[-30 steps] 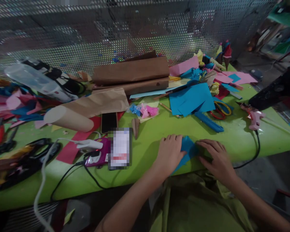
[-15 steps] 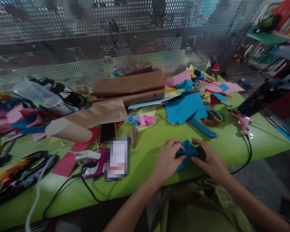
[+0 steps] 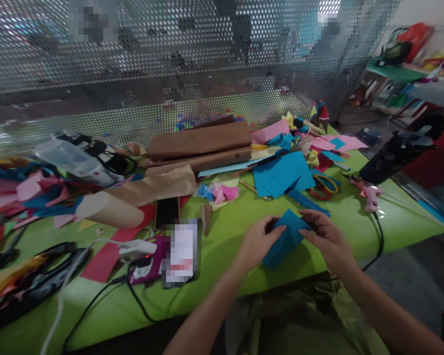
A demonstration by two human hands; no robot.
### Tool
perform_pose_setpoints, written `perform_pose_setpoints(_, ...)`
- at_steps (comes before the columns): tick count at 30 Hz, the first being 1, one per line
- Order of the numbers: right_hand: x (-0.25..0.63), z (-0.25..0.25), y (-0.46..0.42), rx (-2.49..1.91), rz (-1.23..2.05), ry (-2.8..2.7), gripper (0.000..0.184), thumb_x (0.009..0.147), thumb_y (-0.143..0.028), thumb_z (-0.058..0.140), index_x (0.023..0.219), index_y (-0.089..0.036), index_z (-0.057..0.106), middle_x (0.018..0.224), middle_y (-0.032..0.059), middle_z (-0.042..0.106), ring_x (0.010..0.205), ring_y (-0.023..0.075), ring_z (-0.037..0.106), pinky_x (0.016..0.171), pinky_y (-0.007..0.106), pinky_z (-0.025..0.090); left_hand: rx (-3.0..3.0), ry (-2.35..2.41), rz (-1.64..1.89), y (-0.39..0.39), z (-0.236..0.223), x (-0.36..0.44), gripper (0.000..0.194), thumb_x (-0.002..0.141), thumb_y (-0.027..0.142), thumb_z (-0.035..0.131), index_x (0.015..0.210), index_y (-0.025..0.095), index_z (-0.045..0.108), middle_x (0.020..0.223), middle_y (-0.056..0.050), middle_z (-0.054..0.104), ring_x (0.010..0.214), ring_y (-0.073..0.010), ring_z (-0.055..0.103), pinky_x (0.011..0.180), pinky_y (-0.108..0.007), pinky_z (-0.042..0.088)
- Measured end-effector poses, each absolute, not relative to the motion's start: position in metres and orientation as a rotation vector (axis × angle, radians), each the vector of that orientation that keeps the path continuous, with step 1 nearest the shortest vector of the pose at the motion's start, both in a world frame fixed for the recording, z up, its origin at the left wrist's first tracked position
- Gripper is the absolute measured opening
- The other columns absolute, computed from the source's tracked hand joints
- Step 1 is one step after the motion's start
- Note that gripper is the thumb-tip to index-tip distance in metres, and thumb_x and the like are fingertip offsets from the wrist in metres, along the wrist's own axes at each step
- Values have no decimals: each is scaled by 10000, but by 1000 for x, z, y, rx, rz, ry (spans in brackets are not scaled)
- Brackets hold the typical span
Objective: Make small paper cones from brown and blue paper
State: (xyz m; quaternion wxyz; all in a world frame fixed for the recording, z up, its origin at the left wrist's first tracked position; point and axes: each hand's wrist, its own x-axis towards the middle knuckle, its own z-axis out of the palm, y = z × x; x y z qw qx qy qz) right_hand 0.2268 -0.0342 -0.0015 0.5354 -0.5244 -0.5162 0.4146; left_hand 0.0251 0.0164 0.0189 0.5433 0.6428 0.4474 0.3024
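Note:
Between my two hands is a piece of blue paper [image 3: 285,240], held up just over the near edge of the green table. My left hand [image 3: 258,241] pinches its left side, thumb on top and fingers behind. On the right side, my right hand [image 3: 323,236] grips the upper corner between thumb and fingers. More blue sheets [image 3: 281,172] lie flat beyond my hands, with a narrow folded blue strip [image 3: 309,202] in front of them. A small brown paper cone [image 3: 206,219] stands to the left of my left hand.
A pink glue gun [image 3: 370,195] with a black cord lies at right, near scissors [image 3: 324,186]. To the left are a phone [image 3: 167,213], a purple power strip [image 3: 148,268] and a cardboard tube [image 3: 109,209]. Brown paper rolls [image 3: 200,140] lie along the perforated metal screen [image 3: 133,84].
The blue paper was bunched and bent between my hands; now it is spread flatter, its face toward me. The whole view has shifted slightly.

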Motion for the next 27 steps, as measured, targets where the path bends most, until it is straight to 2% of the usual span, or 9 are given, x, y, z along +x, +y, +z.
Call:
perform_pose_setpoints(3, 244, 10, -23, -1303, 869, -1326, 354, 901, -382, 695, 1234, -271, 653, 1060, 58, 745, 976, 225, 709, 799, 353, 591, 1581, 1075, 722, 30, 21, 28, 314, 917, 458, 603, 768, 183, 620, 739, -10, 617, 735, -188, 571, 654, -290, 395)
perform_pose_setpoints(6, 280, 23, 4, -1475, 562, -1543, 285, 979, -409, 568, 1192, -256, 680, 1112, 70, 756, 974, 237, 714, 847, 379, 565, 1608, 1095, 780, 47, 24, 30, 343, 903, 475, 607, 716, 191, 560, 694, 10, 544, 687, -165, 512, 623, -279, 341)
perform_pose_setpoints(8, 306, 29, 26, -1724, 246, -1764, 290, 1007, -370, 494, 1165, -240, 701, 1197, 84, 733, 1089, 267, 685, 927, 395, 523, 1589, 1065, 832, 56, 23, 31, 336, 898, 479, 608, 729, 193, 556, 703, 14, 529, 694, -160, 497, 638, -277, 343)
perform_pose_setpoints(10, 326, 29, 47, -2076, 35, -1968, 332, 1019, -324, 428, 1214, -228, 680, 1216, 103, 715, 1064, 278, 688, 885, 388, 514, 1542, 1062, 886, 63, 20, 30, 332, 888, 488, 617, 743, 195, 564, 712, 12, 537, 711, -165, 502, 659, -280, 358)
perform_pose_setpoints(13, 336, 23, 72, -2211, -11, -2047, 324, 956, -272, 518, 1235, -185, 657, 1173, 151, 715, 981, 290, 696, 805, 369, 496, 1423, 1122, 910, 67, 12, 25, 313, 868, 500, 636, 804, 196, 606, 784, -10, 614, 780, -195, 553, 702, -295, 397)
perform_pose_setpoints(16, 332, 16, 86, -2245, -15, -2092, 391, 891, -240, 587, 1274, -166, 610, 1128, 164, 719, 997, 297, 683, 770, 346, 471, 1336, 1175, 907, 67, 5, 18, 302, 853, 498, 655, 839, 198, 622, 838, -22, 651, 832, -215, 583, 745, -311, 423)
perform_pose_setpoints(20, 329, 20, 95, -2282, -9, -2102, 483, 848, -287, 612, 1312, -162, 567, 1140, 186, 703, 1004, 325, 674, 736, 353, 454, 1299, 1154, 925, 65, 4, 13, 313, 850, 511, 657, 827, 199, 634, 820, -24, 657, 825, -214, 588, 744, -311, 440)
perform_pose_setpoints(23, 338, 30, 94, -2291, 44, -2095, 581, 812, -308, 627, 1378, -209, 535, 1137, 155, 715, 913, 304, 688, 672, 333, 444, 1291, 1117, 957, 67, 6, 12, 314, 856, 507, 656, 817, 196, 636, 802, -15, 644, 797, -200, 575, 737, -306, 439)
perform_pose_setpoints(27, 368, 44, 79, -2202, 281, -2088, 665, 787, -276, 622, 1444, -269, 520, 920, 53, 752, 654, 214, 650, 586, 303, 441, 1283, 1074, 990, 69, 7, 10, 322, 860, 503, 657, 781, 194, 609, 746, 3, 595, 737, -177, 537, 700, -297, 411)
